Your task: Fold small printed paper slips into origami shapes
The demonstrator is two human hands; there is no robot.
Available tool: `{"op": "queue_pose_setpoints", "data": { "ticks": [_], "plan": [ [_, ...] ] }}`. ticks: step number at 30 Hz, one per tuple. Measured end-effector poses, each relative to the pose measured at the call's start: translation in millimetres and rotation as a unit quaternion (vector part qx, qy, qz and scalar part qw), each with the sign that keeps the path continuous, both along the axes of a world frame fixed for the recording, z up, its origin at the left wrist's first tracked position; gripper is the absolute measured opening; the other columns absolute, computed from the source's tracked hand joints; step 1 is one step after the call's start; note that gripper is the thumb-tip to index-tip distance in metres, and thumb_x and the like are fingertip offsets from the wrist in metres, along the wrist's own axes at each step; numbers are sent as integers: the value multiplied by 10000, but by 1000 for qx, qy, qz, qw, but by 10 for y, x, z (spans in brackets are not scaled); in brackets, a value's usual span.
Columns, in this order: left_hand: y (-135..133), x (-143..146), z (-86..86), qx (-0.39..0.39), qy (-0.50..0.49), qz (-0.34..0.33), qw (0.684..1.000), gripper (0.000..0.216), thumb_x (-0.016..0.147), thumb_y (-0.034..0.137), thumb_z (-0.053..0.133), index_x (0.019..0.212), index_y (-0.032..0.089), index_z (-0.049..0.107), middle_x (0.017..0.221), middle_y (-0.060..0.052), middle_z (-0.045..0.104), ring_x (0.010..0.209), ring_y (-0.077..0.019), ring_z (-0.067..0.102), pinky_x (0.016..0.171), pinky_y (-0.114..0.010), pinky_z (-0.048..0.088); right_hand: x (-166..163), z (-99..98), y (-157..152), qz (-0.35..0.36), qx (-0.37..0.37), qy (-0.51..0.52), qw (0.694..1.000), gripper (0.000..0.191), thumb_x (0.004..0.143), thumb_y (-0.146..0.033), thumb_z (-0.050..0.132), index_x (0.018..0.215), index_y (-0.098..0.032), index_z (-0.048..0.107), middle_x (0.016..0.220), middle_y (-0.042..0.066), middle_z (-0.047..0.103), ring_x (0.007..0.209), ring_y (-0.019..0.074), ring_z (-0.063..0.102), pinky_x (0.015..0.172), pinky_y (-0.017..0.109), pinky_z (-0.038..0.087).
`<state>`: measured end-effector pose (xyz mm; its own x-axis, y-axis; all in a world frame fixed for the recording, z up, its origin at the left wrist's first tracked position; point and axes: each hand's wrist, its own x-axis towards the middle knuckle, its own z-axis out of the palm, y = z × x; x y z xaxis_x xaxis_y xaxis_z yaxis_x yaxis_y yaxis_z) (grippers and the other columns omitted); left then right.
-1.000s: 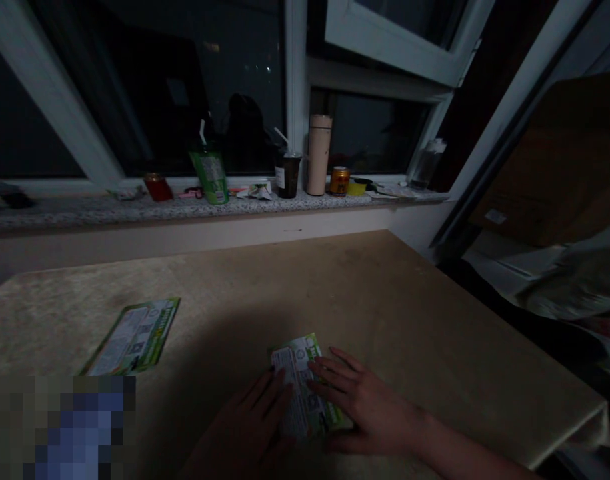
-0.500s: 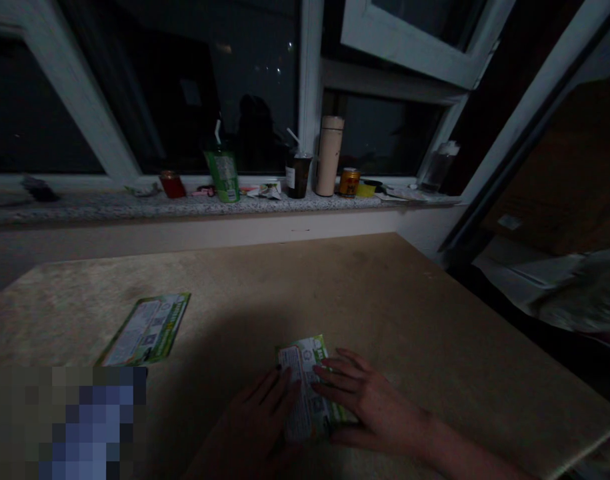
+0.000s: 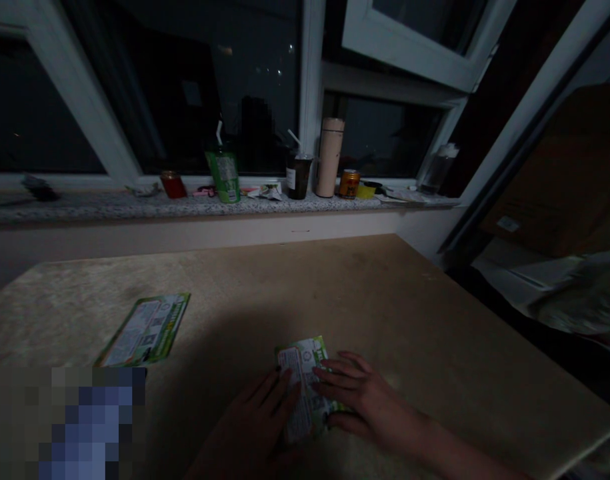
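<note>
A green and white printed packet (image 3: pixel 301 360) lies flat on the tan table (image 3: pixel 225 280) in front of me. On its left side rest the fingers of my left hand (image 3: pixel 255 413), stretched out in shadow. My right hand (image 3: pixel 362 393) lies over the packet's right edge with its fingers spread. Neither hand is wrapped round it. Small print and square codes show on the face between the hands; the near end is dim. A second packet (image 3: pixel 142 331) of the same look lies farther left, apart from both hands.
Behind the table, a stone window sill (image 3: pixel 265 205) bears a green cup (image 3: pixel 226 177), a dark drink cup (image 3: pixel 298 177), a beige flask (image 3: pixel 330 157), an orange can (image 3: pixel 349 184) and a red jar (image 3: pixel 173 185). A cardboard box (image 3: pixel 549 193) stands at the right. The lower left corner is blurred out.
My right thumb has drawn in slightly toward the packet's near part. My left hand and both packets look almost unmoved.
</note>
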<state>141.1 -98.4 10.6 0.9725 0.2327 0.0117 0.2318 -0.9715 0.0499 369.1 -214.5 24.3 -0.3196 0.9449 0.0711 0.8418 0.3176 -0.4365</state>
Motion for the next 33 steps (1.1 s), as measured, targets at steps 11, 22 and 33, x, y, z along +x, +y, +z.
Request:
{"op": "queue_pose_setpoints", "data": {
  "ticks": [11, 22, 33],
  "plan": [
    [24, -2, -36, 7, -64, 11, 998, 471, 887, 375, 564, 1301, 157, 513, 1311, -107, 560, 1152, -282, 562, 939, -419, 491, -11, 81, 13, 32, 44, -27, 998, 647, 852, -591, 503, 1353, -186, 442, 1358, 90, 514, 1267, 242, 424, 1119, 452, 178],
    [10, -81, 7, -47, -96, 18, 994, 764, 783, 301, 632, 1447, 195, 268, 1371, -98, 502, 1175, -286, 533, 956, -414, 466, -42, -38, 296, -10, 75, 78, 994, 146, 913, -308, 548, 853, -195, 619, 846, 19, 646, 874, 164, 574, 831, 308, 388],
    [-11, -77, -102, -66, -114, 65, 989, 861, 809, 210, 543, 1492, 271, 23, 1550, -114, 81, 1259, -320, 446, 938, -420, 465, -117, -113, 507, -104, 52, 163, 980, 116, 937, -227, 470, 855, -185, 541, 837, 24, 563, 783, 142, 558, 690, 237, 426]
  ]
}}
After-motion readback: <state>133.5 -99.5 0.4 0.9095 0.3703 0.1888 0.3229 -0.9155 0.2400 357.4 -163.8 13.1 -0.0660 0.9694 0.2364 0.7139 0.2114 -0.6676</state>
